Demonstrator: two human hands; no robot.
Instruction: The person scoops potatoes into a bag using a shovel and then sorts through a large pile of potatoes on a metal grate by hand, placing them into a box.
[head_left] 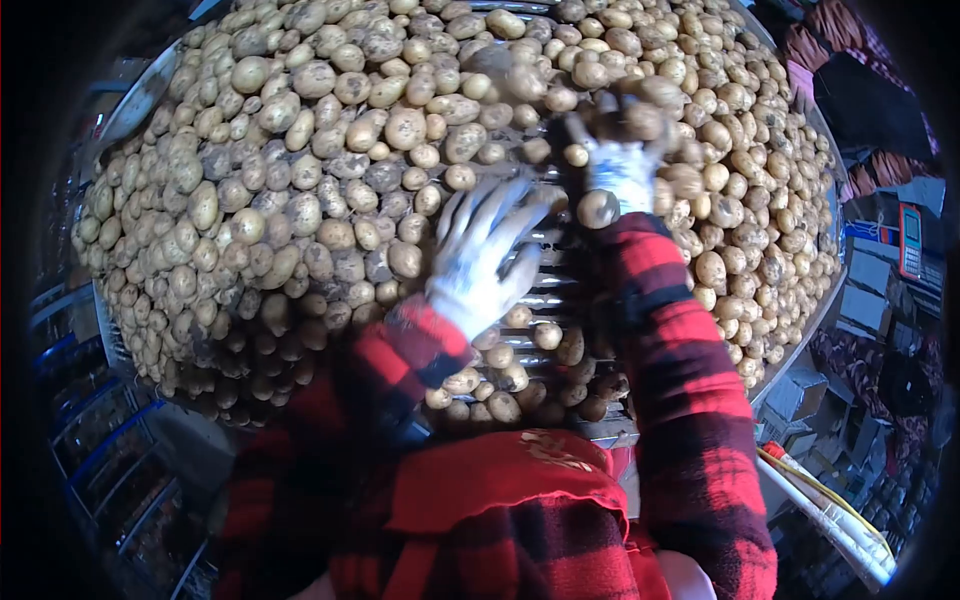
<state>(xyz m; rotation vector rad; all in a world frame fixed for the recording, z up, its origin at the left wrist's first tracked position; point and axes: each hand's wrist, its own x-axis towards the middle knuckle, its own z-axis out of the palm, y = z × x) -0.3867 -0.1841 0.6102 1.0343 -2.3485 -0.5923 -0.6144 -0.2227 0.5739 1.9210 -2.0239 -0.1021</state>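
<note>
On a steel roller table [548, 300] heaped with dusty brown potatoes [300, 150], the white-gloved right hand [620, 170] curls around one earthy round potato [643, 120] mid-pile; the white-gloved left hand [485, 255] rests splayed and empty just beside it.

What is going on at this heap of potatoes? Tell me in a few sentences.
A person in red checked sleeves and pale work gloves leans over a roller table heaped with potatoes. The left hand is open, its fingers spread flat over the bare metal rollers. The right hand, reaching further in, seems to grip one potato, though that part is blurred.
</note>
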